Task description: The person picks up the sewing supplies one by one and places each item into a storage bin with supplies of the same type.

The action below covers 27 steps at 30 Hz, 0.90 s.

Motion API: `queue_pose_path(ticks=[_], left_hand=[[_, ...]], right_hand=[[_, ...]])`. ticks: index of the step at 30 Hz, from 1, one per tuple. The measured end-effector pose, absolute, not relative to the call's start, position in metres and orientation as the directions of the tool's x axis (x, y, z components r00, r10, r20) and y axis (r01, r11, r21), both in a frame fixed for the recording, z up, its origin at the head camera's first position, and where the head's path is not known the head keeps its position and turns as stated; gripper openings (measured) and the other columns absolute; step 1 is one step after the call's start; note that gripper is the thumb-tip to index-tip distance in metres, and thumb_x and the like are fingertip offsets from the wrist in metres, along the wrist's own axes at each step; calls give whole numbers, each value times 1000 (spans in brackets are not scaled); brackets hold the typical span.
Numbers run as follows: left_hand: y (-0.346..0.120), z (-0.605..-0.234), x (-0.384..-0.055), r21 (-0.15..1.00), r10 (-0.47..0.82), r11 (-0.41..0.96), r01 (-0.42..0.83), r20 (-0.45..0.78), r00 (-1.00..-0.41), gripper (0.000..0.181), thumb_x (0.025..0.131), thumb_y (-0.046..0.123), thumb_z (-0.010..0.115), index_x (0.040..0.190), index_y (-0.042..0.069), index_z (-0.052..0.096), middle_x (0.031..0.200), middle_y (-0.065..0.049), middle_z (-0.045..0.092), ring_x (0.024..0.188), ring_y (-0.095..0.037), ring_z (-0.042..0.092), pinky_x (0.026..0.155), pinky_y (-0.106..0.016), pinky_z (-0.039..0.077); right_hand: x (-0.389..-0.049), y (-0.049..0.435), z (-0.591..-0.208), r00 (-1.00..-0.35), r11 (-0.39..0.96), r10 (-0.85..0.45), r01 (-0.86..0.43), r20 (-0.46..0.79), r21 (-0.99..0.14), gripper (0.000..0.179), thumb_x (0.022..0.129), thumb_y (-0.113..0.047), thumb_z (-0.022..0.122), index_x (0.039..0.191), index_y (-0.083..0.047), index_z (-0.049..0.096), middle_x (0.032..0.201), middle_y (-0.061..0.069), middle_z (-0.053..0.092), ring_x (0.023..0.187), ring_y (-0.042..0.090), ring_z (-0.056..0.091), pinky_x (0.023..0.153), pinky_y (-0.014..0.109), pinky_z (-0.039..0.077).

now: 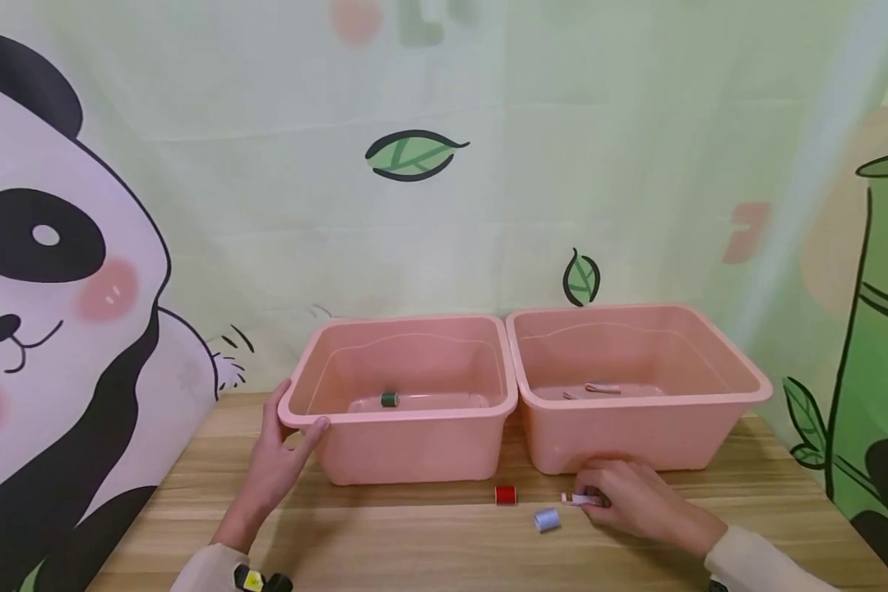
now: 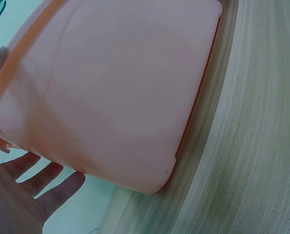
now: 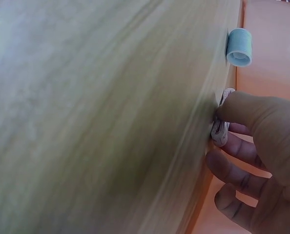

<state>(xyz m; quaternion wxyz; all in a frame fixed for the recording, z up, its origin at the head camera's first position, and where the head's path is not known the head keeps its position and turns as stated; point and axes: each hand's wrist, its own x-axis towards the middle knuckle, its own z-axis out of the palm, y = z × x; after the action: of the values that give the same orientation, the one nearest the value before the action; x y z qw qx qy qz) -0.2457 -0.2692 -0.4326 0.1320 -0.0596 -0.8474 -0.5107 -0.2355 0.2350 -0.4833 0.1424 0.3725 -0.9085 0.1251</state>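
Note:
My left hand [image 1: 272,469] holds the front left corner of the left pink plastic bin [image 1: 414,448], its thumb on the rim and its fingers against the outer side. A green thread spool [image 1: 389,400] lies inside that bin. In front of the right pink bin [image 1: 629,436], my right hand [image 1: 640,501] pinches a small whitish patterned hair clip [image 3: 219,135] at the tabletop; the fingers partly hide it. Similar thin clips [image 1: 603,389] lie in the right bin. Left of the right hand are a light blue thread spool [image 1: 547,520] and a red thread spool [image 1: 506,495].
Both bins stand side by side on a wood-grain table [image 1: 385,543], their rims almost touching. Behind them hangs a pale green cloth backdrop [image 1: 289,205] printed with a panda, leaves and bamboo.

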Motion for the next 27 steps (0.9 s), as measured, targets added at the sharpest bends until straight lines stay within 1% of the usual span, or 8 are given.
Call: queue_pose_path(ticks=[3,8,11,14,17,21,25,27], left_hand=[[-269,-433,-246,851,-30,468,239,286,-958,89,101,39,66,165,26,6,162,-12,31,132,-31,47,99,-29,48],[-269,-433,-247,855,-31,461,239,284,-958,89,101,40,66,165,26,6,161,-12,31,132,-31,47,96,-22,47],[-268,-433,-247,856,-31,460,238,283,-959,89,100,41,66,165,26,6,162,-12,31,132,-31,47,97,-25,47],[-268,-432,-247,856,-32,459,236,281,-959,89,101,40,66,165,26,7,161,-11,32,132,-30,47,98,-27,47],[-267,-432,-247,860,-34,453,236,282,-959,88,101,40,66,165,26,7,161,-12,32,132,-30,47,97,-23,47],[-267,-433,-247,864,-36,445,236,281,-959,89,101,40,66,165,27,7,161,-12,32,132,-30,46,94,-18,46],[-268,-433,-246,861,-39,456,226,274,-961,89,100,42,66,165,27,6,162,-11,31,132,-30,46,95,-19,46],[-268,-433,-246,858,-41,464,221,270,-962,90,100,44,65,165,28,5,163,-11,30,133,-31,46,100,-28,48]], right_hand=[[-235,236,-483,-672,684,-645,-720,364,-117,22,75,-18,84,80,-30,67,79,-20,53,70,-1,45,59,24,39],[-233,237,-478,-668,686,-642,-720,377,-108,20,76,-19,83,80,-30,67,82,-20,56,73,-1,48,62,26,43],[-232,237,-475,-669,686,-640,-719,378,-110,19,77,-18,83,81,-30,67,82,-20,55,73,-1,48,63,25,44],[-231,238,-470,-646,674,-649,-733,402,-89,20,77,-18,83,80,-29,67,82,-20,55,74,0,49,63,25,45],[-231,238,-463,-618,659,-661,-749,426,-64,19,77,-18,83,80,-29,67,82,-20,57,76,1,53,65,28,48],[-229,238,-451,-629,661,-663,-746,406,-77,14,79,-18,81,83,-26,71,83,-19,58,76,1,55,67,29,50],[-225,237,-441,-657,674,-653,-731,378,-105,12,81,-18,81,87,-24,72,85,-17,61,74,-1,54,65,25,50],[-223,238,-436,-662,677,-651,-728,371,-110,14,82,-18,82,89,-23,71,86,-16,63,75,-1,55,64,25,50]])
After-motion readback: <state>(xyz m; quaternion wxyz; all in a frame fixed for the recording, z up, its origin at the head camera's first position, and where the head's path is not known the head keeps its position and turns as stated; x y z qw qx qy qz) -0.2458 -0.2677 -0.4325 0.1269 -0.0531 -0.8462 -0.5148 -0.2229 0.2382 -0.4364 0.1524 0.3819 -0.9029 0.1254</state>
